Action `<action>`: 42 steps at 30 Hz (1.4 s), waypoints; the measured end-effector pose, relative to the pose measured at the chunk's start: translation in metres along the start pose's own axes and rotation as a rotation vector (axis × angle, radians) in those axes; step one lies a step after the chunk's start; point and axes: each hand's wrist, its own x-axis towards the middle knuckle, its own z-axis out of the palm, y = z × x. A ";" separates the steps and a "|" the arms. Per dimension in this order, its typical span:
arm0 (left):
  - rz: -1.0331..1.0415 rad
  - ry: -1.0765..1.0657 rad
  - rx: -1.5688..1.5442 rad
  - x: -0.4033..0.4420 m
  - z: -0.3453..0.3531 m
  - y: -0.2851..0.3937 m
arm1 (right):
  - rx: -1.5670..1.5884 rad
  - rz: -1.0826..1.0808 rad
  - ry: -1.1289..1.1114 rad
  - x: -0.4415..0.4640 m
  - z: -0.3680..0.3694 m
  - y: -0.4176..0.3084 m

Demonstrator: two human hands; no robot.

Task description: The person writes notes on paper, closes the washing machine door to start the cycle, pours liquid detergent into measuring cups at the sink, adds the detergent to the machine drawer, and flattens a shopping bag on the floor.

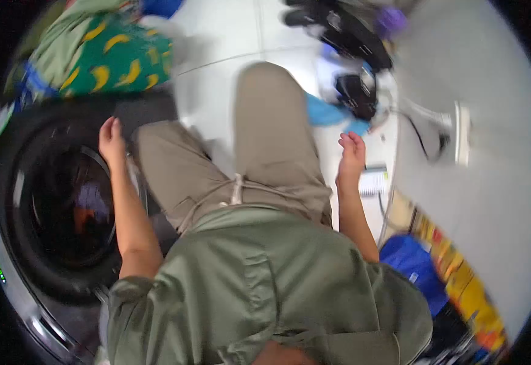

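Observation:
My left hand (112, 141) hangs at the left, in front of the black washing machine (83, 103), near the upper right edge of its round door (70, 207). Its fingers look curled together, and whether anything is in them is too blurred to tell. Over at the right, my right hand (352, 152) is beside my raised knee, above the white floor, near a blue cloth (326, 113) and a small white item with lines (373, 182). Its fingers are bent, with no object visible in them. Some colored laundry shows dimly behind the door glass.
Green cloth with yellow bananas (116, 58) lies at the upper left. Black items (344, 30) and a dark cable (420, 137) are at the upper right. A white fixture (462, 134) stands out from the grey wall. Blue (414, 267) and yellow patterned bags (466, 286) are lower right.

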 end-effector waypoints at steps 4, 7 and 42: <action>-0.057 0.191 0.039 -0.012 -0.020 0.027 | -0.059 -0.293 -0.498 -0.005 0.102 -0.093; -0.028 0.287 -0.047 -0.006 -0.017 0.047 | -0.139 -0.355 -0.796 -0.032 0.159 -0.135; 0.020 -0.849 -0.657 -0.505 -0.042 0.287 | 0.658 -2.064 -1.997 -0.430 -0.029 -0.203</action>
